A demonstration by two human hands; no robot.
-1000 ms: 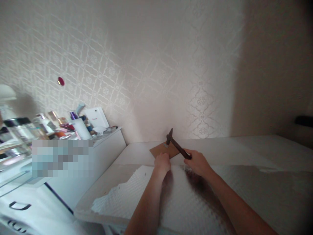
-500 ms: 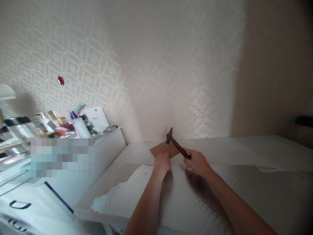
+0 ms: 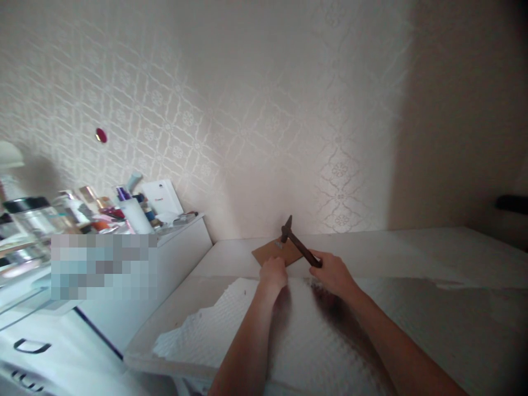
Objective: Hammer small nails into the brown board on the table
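Observation:
My right hand is wrapped round the wooden handle of a hammer. The hammer's dark head is over the far part of a flat brown piece, perhaps cardboard or thin board; I cannot tell whether it touches. Beside the head, a small pale, shiny patch shows on the brown piece. My left hand is closed at the near edge of this piece, fingers curled and partly hidden, gripping it.
White textured sheeting lies under my forearms on a pale surface that meets the patterned wall. At left, a white cabinet carries several bottles and a white box. A dark object sits far right.
Both hands and the hammer stay almost in the same place. The hammer head has shifted very slightly to the right, and the view has moved a little.

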